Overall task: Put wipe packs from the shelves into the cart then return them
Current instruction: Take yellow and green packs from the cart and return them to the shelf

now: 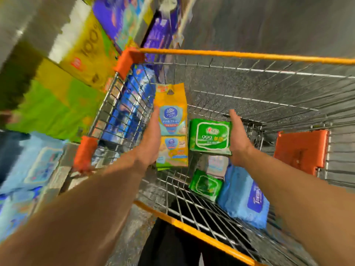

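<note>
Two hands held wipe packs above the wire shopping cart (pixel 249 77).
Left hand (pixel 151 143) gripped a tall yellow plastic pack (pixel 171 120); right hand (pixel 238 139) gripped a square green pack (pixel 210 137); lowering gently would suit.

The cart (pixel 240 54) is open on top, so a hand can pass down inside its orange rim. Bare wire floor lies in the cart's near-left part, while a small green pack (pixel 206 184) and a blue pack (pixel 244 198) fill its near-right corner. Packed shelves (pixel 57 96) stand close along the cart's left side.
</note>
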